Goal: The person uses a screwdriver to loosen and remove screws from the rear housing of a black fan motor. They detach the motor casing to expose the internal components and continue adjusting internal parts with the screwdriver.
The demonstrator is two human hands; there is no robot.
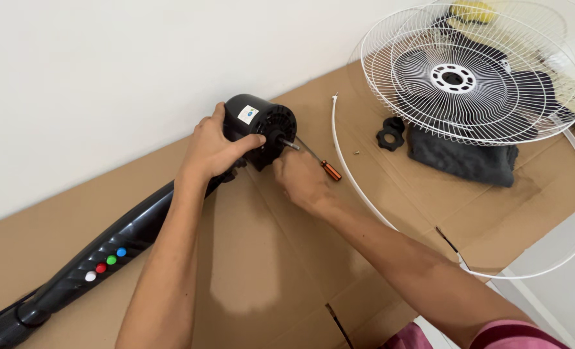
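A black fan motor housing point(261, 119) lies on its side on brown cardboard, joined to a long black stand point(93, 262) with coloured buttons. My left hand point(213, 150) grips the motor housing from behind, thumb across its front. My right hand point(300, 176) sits just below the motor's metal shaft point(289, 145), fingers curled at the front of the motor; what they pinch is hidden. A screwdriver point(323, 165) with an orange handle lies on the cardboard, touching the back of my right hand.
A white wire fan guard point(472, 71) rests at the top right over a dark cloth point(465, 158). A black plastic nut point(391, 134) lies beside it. A white guard ring point(365, 194) curves across the cardboard point(255, 271). A white wall runs behind.
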